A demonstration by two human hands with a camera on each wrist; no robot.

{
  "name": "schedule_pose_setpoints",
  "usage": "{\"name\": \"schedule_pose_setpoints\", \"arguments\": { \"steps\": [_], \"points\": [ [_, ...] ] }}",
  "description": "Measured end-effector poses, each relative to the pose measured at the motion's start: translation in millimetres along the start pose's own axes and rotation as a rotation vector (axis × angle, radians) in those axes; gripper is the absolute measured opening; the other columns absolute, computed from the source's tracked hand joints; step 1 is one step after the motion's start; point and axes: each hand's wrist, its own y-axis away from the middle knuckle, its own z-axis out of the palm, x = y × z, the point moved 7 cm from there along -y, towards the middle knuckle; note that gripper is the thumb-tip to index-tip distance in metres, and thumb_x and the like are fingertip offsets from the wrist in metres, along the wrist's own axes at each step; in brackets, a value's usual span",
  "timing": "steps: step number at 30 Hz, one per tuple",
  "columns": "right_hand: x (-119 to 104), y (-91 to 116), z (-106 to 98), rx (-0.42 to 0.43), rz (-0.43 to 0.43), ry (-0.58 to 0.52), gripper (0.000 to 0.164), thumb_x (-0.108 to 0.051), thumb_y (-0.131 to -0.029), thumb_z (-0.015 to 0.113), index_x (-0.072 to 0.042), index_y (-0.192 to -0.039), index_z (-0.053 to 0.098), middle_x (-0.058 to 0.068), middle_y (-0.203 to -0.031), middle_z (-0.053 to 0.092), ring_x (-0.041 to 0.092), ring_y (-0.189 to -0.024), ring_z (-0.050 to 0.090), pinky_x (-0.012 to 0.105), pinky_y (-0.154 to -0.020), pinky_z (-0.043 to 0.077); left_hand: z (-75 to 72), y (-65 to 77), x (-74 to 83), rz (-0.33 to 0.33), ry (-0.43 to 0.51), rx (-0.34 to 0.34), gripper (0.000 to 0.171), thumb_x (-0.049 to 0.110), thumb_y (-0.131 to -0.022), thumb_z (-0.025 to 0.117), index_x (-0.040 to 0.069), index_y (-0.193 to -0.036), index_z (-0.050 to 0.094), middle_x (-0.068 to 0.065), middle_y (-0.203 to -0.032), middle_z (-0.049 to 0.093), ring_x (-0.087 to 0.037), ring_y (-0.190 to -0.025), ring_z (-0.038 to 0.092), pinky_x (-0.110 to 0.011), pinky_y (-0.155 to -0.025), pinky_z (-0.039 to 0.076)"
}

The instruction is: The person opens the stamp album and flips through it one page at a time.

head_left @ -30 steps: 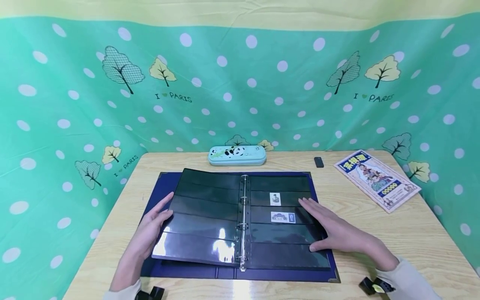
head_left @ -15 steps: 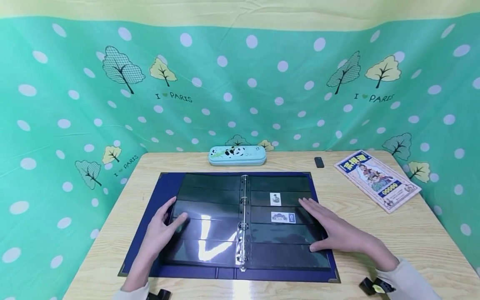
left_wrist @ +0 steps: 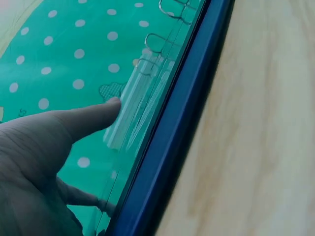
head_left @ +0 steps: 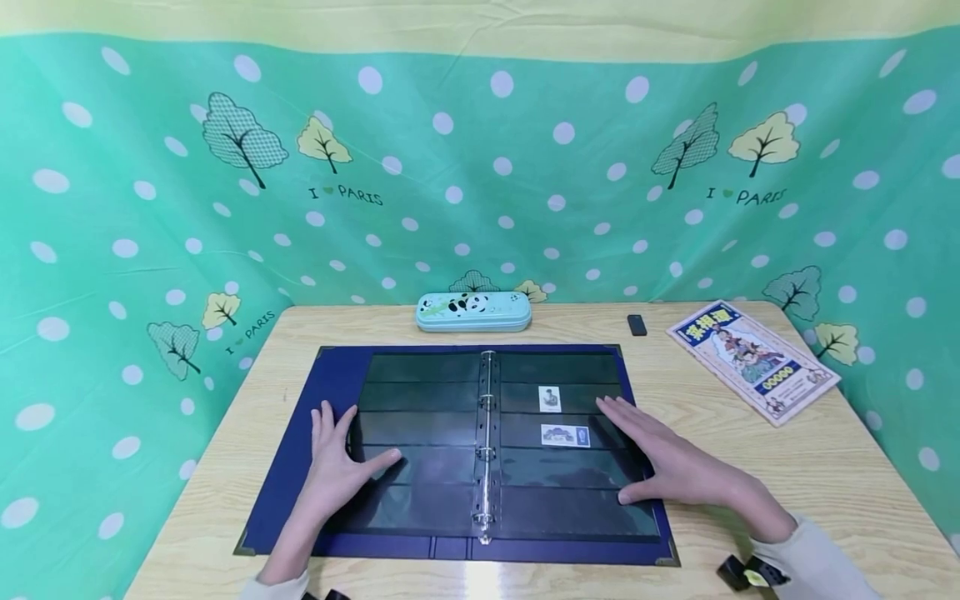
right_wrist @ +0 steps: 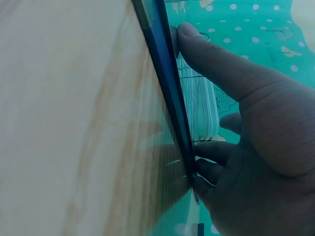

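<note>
A blue ring-binder stamp album (head_left: 281, 483) lies open on the table. Its left black page (head_left: 420, 429) lies flat with no stamp showing in its strips. In the right page (head_left: 555, 512) sit a small upright stamp (head_left: 550, 399) and a wider stamp (head_left: 566, 436). My left hand (head_left: 330, 479) is spread at the left page's outer edge, thumb over the page and fingers towards the blue cover. Nothing is gripped in it. My right hand (head_left: 675, 467) rests with spread fingers on the right page's outer edge; its thumb (right_wrist: 216, 59) also appears in the right wrist view.
Behind the album stands a light blue panda pencil case (head_left: 474, 311). A small black block (head_left: 637, 325) lies to its right. At the far right is a colourful booklet (head_left: 753, 361). A green dotted cloth (head_left: 480, 183) hangs behind the wooden table (head_left: 247, 392).
The left page, raised and tilted at its outer edge, has come down flat. My left hand has let go of it, moved right and forward, and spread its fingers. My right hand has stayed still.
</note>
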Motion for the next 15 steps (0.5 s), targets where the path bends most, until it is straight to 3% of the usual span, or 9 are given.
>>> {"name": "schedule_pose_setpoints", "arguments": {
  "steps": [4,10,15],
  "points": [
    [0.3,0.4,0.6,0.001,0.002,-0.001,0.123,-0.05,-0.088,0.093,-0.017,-0.18,0.017,0.022,-0.184,0.014,0.055,-0.166,0.014,0.08,-0.121,0.032,5.4,-1.1,0.7,0.0,-0.064,-0.033,0.132,0.051,-0.084,0.096,-0.007,-0.174,0.018,-0.033,-0.178,-0.023,-0.05,-0.164,-0.03,-0.084,-0.125,0.005],
    [-2.4,0.6,-2.7,-0.013,0.008,0.009,0.119,-0.048,-0.091,0.091,-0.018,-0.18,0.018,0.021,-0.184,0.015,0.054,-0.166,0.015,0.079,-0.121,0.033,12.0,-0.2,6.4,0.098,-0.169,-0.018,0.144,0.06,-0.076,0.097,-0.009,-0.173,0.017,-0.039,-0.178,-0.012,-0.055,-0.165,-0.02,-0.078,-0.129,-0.002],
    [-6.5,-3.7,-14.6,0.013,-0.021,0.089,0.102,-0.047,-0.097,0.085,-0.012,-0.176,0.032,0.026,-0.179,0.03,0.056,-0.161,0.03,0.079,-0.118,0.037,16.9,2.2,10.8,0.132,-0.234,-0.034,0.143,0.064,-0.077,0.094,-0.008,-0.174,0.016,-0.04,-0.178,-0.006,-0.058,-0.166,-0.011,-0.071,-0.132,-0.009]
  ]
}}
